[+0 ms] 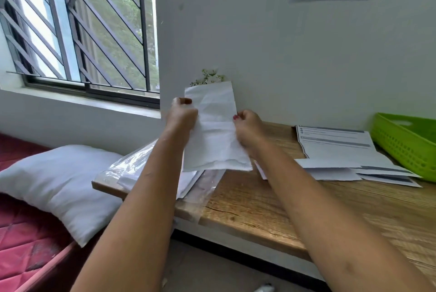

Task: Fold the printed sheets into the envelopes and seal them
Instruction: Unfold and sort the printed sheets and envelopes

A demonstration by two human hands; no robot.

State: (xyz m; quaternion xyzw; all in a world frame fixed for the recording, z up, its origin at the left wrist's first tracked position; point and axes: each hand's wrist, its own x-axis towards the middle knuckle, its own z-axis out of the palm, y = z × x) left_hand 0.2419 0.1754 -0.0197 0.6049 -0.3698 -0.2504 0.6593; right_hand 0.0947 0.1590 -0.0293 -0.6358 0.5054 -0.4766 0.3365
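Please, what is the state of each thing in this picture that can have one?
white envelope: held upright above the table, creased.
left hand: grips the envelope's left edge.
right hand: pinches its right edge.
printed sheets: lying on the table, overlapping.
green basket: upright at the table's right end.
plastic sleeve: lying on the table's left end.

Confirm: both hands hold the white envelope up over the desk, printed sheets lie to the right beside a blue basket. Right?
Not quite. The basket is green, not blue, as the head view shows. The rest stands: the left hand and right hand hold the white envelope up over the desk, and the printed sheets lie to the right beside the basket.
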